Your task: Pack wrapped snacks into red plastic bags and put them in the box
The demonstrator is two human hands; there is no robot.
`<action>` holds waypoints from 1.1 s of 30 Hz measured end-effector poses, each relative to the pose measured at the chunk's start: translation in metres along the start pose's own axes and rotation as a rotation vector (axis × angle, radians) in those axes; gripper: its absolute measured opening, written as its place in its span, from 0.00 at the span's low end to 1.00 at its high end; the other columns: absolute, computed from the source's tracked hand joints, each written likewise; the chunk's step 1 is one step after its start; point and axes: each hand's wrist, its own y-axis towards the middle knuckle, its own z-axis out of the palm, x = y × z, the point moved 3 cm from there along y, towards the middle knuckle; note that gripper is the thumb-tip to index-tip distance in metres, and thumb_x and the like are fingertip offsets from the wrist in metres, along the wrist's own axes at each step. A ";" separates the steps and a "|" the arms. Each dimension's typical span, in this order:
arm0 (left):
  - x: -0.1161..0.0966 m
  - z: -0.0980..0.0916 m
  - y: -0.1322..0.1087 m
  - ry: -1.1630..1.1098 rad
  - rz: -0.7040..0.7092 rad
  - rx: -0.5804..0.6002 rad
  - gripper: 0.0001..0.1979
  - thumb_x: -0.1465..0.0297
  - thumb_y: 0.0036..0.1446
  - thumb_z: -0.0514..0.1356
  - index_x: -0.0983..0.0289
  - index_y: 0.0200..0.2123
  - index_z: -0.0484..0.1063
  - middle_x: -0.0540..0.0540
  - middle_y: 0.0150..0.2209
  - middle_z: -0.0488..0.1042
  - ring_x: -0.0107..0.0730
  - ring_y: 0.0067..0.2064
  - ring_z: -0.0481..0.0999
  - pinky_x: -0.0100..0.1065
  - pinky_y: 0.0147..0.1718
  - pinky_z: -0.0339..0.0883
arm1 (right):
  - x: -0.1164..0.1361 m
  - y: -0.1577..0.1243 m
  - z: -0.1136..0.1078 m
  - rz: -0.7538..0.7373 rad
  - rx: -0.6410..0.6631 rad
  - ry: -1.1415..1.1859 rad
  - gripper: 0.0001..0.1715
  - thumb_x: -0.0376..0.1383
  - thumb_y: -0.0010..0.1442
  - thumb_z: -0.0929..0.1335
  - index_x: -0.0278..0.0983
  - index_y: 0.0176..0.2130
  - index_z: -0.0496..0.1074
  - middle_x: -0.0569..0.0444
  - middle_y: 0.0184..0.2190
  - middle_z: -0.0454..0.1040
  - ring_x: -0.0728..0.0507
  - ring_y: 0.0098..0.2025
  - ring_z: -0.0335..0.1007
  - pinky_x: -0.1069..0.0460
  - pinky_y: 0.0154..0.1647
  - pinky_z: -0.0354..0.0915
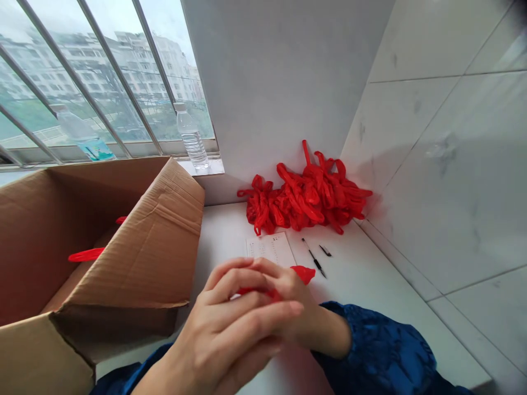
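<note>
The left hand (230, 323) is folded over the right hand (289, 286) at lower centre of the frame, both closed around a red plastic bag (303, 274). It looks thin and crumpled, mostly covered.

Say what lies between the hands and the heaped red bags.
In the head view, a paper sheet lies between the hands and the red bags, with a black pen and black cap at its right.

1. Right sleeve (382, 345): dark blue, slightly glossy fabric; crinkled, mottled surface; puckered at the wrist end.
2. Left sleeve (119, 379): dark blue; from here, partly visible.
3. Left hand (234, 323), right hand (294, 288): bare.
</note>
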 end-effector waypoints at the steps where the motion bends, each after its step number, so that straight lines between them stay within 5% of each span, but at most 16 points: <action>1: 0.004 0.003 -0.001 -0.008 -0.045 -0.063 0.26 0.73 0.60 0.62 0.50 0.60 0.67 0.51 0.44 0.80 0.46 0.51 0.75 0.49 0.60 0.61 | 0.000 0.002 -0.005 0.002 -0.067 0.072 0.15 0.41 0.68 0.66 0.48 0.53 0.75 0.55 0.51 0.75 0.42 0.51 0.74 0.47 0.54 0.71; 5: 0.031 0.022 -0.008 -0.155 -0.340 -0.357 0.40 0.72 0.56 0.68 0.49 0.67 0.53 0.57 0.62 0.65 0.47 0.63 0.65 0.47 0.61 0.61 | -0.009 0.010 -0.029 0.112 -0.269 0.314 0.16 0.41 0.70 0.63 0.44 0.48 0.79 0.52 0.49 0.76 0.41 0.54 0.72 0.45 0.57 0.67; 8: 0.052 0.048 -0.007 -0.540 -0.578 -0.220 0.39 0.66 0.61 0.65 0.49 0.68 0.46 0.58 0.57 0.68 0.44 0.57 0.71 0.44 0.56 0.66 | -0.023 0.011 -0.038 0.244 -0.302 0.499 0.19 0.43 0.67 0.64 0.43 0.53 0.77 0.51 0.49 0.77 0.42 0.48 0.74 0.48 0.48 0.70; 11: 0.062 0.063 -0.005 -0.900 -0.686 -0.051 0.26 0.62 0.66 0.60 0.57 0.64 0.55 0.55 0.41 0.75 0.37 0.42 0.76 0.36 0.44 0.69 | -0.034 0.010 -0.040 0.355 -0.244 0.611 0.24 0.45 0.66 0.64 0.40 0.57 0.74 0.54 0.30 0.78 0.47 0.25 0.69 0.53 0.25 0.65; 13: 0.067 0.063 -0.004 -0.959 -0.738 -0.008 0.22 0.60 0.65 0.61 0.61 0.58 0.63 0.52 0.33 0.75 0.31 0.33 0.73 0.32 0.36 0.66 | -0.037 0.009 -0.042 0.384 -0.233 0.626 0.25 0.46 0.66 0.63 0.39 0.57 0.74 0.56 0.24 0.74 0.49 0.19 0.61 0.54 0.20 0.59; 16: 0.072 0.060 -0.005 -0.971 -0.782 0.030 0.17 0.58 0.63 0.62 0.63 0.49 0.71 0.52 0.31 0.74 0.30 0.30 0.71 0.31 0.34 0.64 | -0.039 0.010 -0.045 0.396 -0.236 0.625 0.24 0.45 0.63 0.65 0.39 0.55 0.75 0.55 0.27 0.77 0.50 0.18 0.58 0.54 0.20 0.58; 19: 0.070 0.056 -0.004 -0.994 -0.704 0.052 0.15 0.57 0.63 0.61 0.64 0.41 0.73 0.56 0.39 0.76 0.36 0.40 0.73 0.34 0.42 0.65 | -0.041 0.011 -0.046 0.416 -0.199 0.621 0.24 0.45 0.63 0.66 0.40 0.55 0.75 0.55 0.28 0.77 0.50 0.18 0.58 0.53 0.20 0.58; 25: 0.068 0.061 -0.003 -0.955 -0.734 0.130 0.14 0.59 0.64 0.61 0.64 0.38 0.75 0.55 0.38 0.76 0.37 0.41 0.74 0.33 0.43 0.65 | -0.033 0.010 -0.055 0.341 -0.103 0.464 0.25 0.42 0.66 0.65 0.43 0.61 0.70 0.61 0.21 0.68 0.49 0.22 0.63 0.53 0.27 0.64; 29: 0.073 0.067 -0.006 -1.065 -0.782 0.029 0.15 0.57 0.65 0.59 0.62 0.36 0.76 0.53 0.33 0.75 0.35 0.36 0.72 0.32 0.39 0.65 | -0.021 0.012 -0.057 0.181 0.039 0.189 0.35 0.40 0.58 0.73 0.43 0.63 0.68 0.55 0.38 0.76 0.41 0.45 0.73 0.45 0.50 0.69; 31: 0.075 0.070 -0.007 -1.045 -0.784 0.037 0.17 0.56 0.63 0.61 0.64 0.32 0.76 0.52 0.30 0.73 0.33 0.33 0.70 0.31 0.36 0.64 | -0.020 0.013 -0.055 0.130 -0.006 0.102 0.26 0.42 0.59 0.74 0.42 0.56 0.74 0.52 0.44 0.76 0.40 0.51 0.71 0.44 0.57 0.66; 33: 0.076 0.072 -0.008 -1.086 -0.791 0.059 0.16 0.57 0.62 0.62 0.64 0.33 0.76 0.52 0.29 0.72 0.31 0.32 0.69 0.30 0.36 0.63 | -0.025 0.013 -0.052 0.178 -0.074 0.178 0.16 0.47 0.66 0.68 0.40 0.46 0.79 0.54 0.34 0.76 0.45 0.37 0.72 0.48 0.47 0.70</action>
